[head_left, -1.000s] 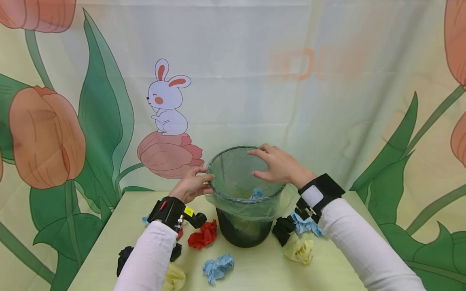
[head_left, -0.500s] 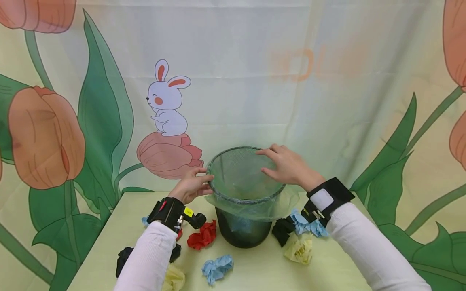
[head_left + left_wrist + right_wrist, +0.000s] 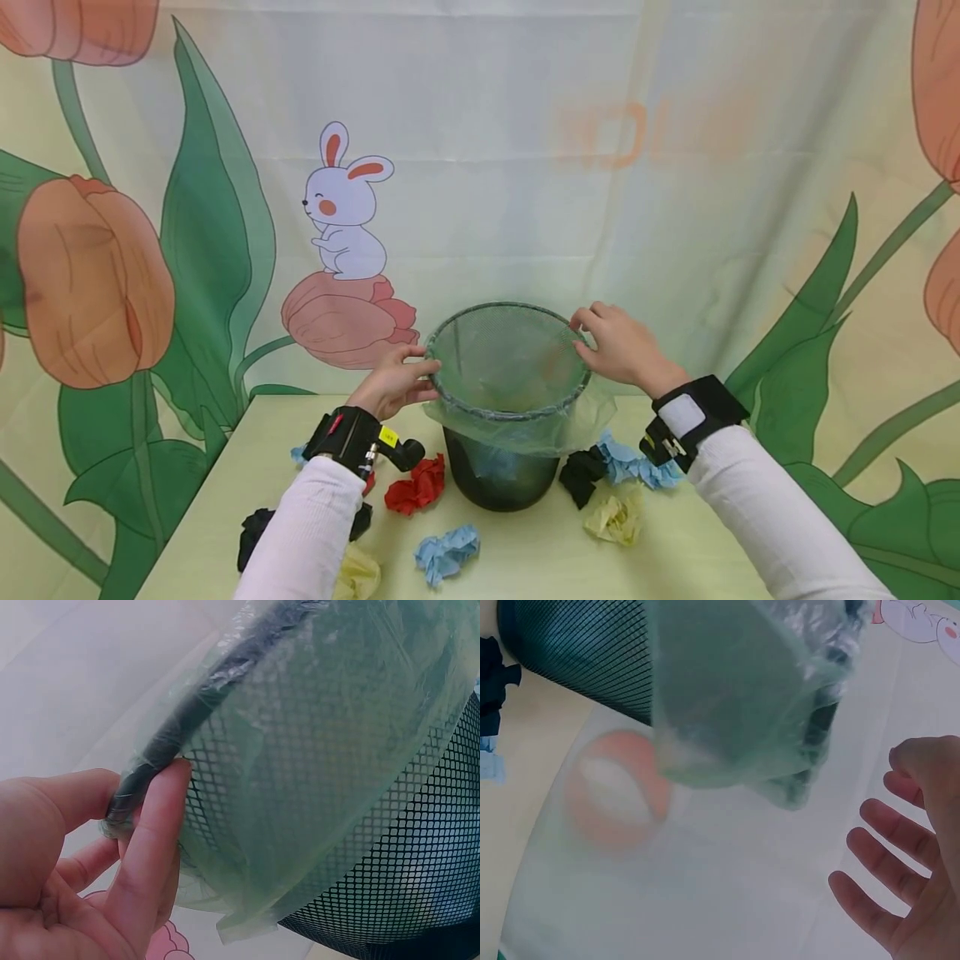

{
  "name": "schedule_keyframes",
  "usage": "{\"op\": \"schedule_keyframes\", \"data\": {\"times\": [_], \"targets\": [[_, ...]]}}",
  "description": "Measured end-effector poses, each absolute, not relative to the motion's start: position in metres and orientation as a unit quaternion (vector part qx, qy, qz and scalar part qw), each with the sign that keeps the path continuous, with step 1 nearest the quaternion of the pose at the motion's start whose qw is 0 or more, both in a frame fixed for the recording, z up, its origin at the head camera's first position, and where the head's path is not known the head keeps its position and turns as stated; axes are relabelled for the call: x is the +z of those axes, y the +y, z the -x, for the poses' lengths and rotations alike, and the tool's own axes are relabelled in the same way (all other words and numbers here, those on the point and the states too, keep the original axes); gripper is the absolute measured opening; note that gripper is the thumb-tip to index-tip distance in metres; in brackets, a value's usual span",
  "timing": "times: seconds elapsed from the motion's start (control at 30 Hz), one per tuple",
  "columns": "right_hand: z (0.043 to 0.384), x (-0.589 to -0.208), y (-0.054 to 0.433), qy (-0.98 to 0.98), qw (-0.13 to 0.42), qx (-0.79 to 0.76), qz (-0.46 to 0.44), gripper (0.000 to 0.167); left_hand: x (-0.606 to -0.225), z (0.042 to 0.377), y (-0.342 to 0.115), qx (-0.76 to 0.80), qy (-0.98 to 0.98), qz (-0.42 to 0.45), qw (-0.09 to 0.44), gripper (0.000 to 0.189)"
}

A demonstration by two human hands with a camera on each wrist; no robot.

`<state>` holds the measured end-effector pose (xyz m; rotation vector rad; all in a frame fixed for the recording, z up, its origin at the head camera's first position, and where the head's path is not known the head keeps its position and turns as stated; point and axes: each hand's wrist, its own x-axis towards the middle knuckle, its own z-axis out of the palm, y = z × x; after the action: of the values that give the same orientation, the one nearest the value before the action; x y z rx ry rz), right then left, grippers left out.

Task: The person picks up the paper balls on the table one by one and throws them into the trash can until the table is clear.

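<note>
A black mesh trash can stands upright on the table, lined with a thin green plastic bag folded over its rim. My left hand grips the rim on the left; the left wrist view shows thumb and fingers pinching rim and bag from both sides. At the right of the rim is my right hand, fingers loosely bent with nothing in them. In the right wrist view, that hand is apart from the bag. Through the mesh, something bluish shows dimly near the can's bottom.
Crumpled paper balls lie around the can: red, blue, yellow, black and more blue. Others, black and yellow, lie by my left forearm. A printed cloth backdrop hangs behind the table.
A blue paper ball, visible inside the can's mouth a second ago, has dropped to the bottom. My right hand has moved right, from above the opening to the rim. My left hand has stayed put.
</note>
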<state>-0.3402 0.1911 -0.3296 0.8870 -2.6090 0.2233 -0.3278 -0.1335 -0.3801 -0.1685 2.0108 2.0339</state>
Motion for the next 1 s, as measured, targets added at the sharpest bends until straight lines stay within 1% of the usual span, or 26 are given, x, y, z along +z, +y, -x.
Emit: {"op": "schedule_keyframes", "data": {"times": [0.1,0.27,0.47,0.7,0.87,1.0], "targets": [[0.341,-0.335,0.199,-0.931,0.187,0.078,-0.305,0.010,-0.381,0.328,-0.133,0.704,0.694,0.057,0.138,0.054],[0.341,-0.346,0.210,-0.936,0.186,0.071,-0.291,0.006,-0.382,0.329,-0.133,0.704,0.695,0.058,0.138,0.053],[0.340,-0.366,0.219,-0.935,0.195,0.074,-0.286,0.005,-0.381,0.328,-0.133,0.703,0.695,0.056,0.139,0.054],[0.332,-0.387,0.223,-0.941,0.175,0.083,-0.277,0.006,-0.381,0.328,-0.133,0.705,0.693,0.055,0.137,0.054],[0.326,-0.398,0.226,-0.941,0.175,0.090,-0.274,0.005,-0.381,0.328,-0.133,0.706,0.693,0.057,0.136,0.054],[0.321,-0.409,0.227,-0.944,0.169,0.091,-0.268,0.008,-0.381,0.327,-0.133,0.707,0.692,0.058,0.136,0.054]]}}
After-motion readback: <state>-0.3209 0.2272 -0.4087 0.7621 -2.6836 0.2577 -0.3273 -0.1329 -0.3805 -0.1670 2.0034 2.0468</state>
